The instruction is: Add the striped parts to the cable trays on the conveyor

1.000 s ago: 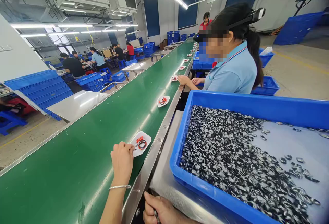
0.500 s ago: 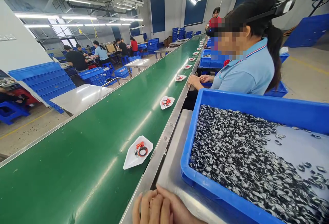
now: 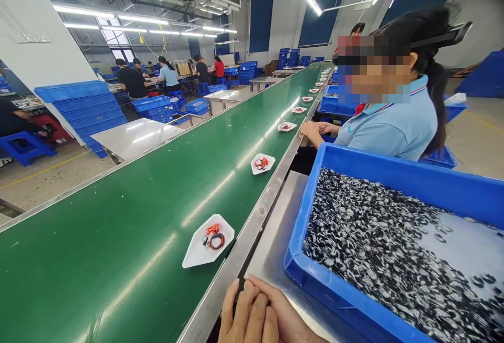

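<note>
My left hand (image 3: 238, 315) and my right hand (image 3: 286, 323) lie pressed together at the bottom edge, over the steel rail (image 3: 252, 227) of the green conveyor belt (image 3: 118, 238). The fingers are closed side by side, and whatever may be between them is hidden. Nearest on the belt, just beyond my hands, lies a white tray (image 3: 197, 253) holding a black ring and small red parts (image 3: 214, 237). To my right, a big blue bin (image 3: 299, 272) is filled with small black-and-white parts (image 3: 374, 248).
More white trays (image 3: 262, 163) (image 3: 287, 126) ride the belt farther along. A co-worker in a light blue shirt (image 3: 394, 127) sits at the belt beyond the bin, hands at the rail. Stacked blue crates (image 3: 79, 109) and seated people are across the belt.
My left hand has let go of the white tray's edge and drawn back to meet my right hand at the rail. The view has turned a little to the left.
</note>
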A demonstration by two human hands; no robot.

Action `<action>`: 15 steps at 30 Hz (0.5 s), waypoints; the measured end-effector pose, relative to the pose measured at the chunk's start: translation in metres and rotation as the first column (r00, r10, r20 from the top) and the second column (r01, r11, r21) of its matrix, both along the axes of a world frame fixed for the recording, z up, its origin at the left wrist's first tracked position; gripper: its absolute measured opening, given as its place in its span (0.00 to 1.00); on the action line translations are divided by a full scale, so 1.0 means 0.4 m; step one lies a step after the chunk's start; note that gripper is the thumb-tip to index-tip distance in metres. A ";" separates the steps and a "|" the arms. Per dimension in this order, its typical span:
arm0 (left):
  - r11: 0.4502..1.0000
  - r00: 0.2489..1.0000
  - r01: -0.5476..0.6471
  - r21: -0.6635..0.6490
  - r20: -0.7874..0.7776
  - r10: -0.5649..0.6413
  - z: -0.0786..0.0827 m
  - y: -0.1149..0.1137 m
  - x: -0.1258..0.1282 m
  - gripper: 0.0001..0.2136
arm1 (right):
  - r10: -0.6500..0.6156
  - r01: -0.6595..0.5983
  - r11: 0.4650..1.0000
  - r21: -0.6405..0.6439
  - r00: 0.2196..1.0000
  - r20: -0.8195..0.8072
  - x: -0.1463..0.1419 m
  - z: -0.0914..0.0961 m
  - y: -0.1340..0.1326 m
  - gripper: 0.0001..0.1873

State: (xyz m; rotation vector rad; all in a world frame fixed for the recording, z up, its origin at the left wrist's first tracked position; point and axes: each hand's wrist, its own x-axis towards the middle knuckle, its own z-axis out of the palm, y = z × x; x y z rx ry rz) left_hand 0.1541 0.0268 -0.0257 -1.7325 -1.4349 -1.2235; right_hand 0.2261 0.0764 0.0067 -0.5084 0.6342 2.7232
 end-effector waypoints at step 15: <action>0.895 0.937 0.317 -0.314 0.249 -0.245 0.117 0.082 -0.069 0.04 | -0.045 -0.140 0.809 0.571 0.954 0.298 -0.020 -0.095 0.024 0.24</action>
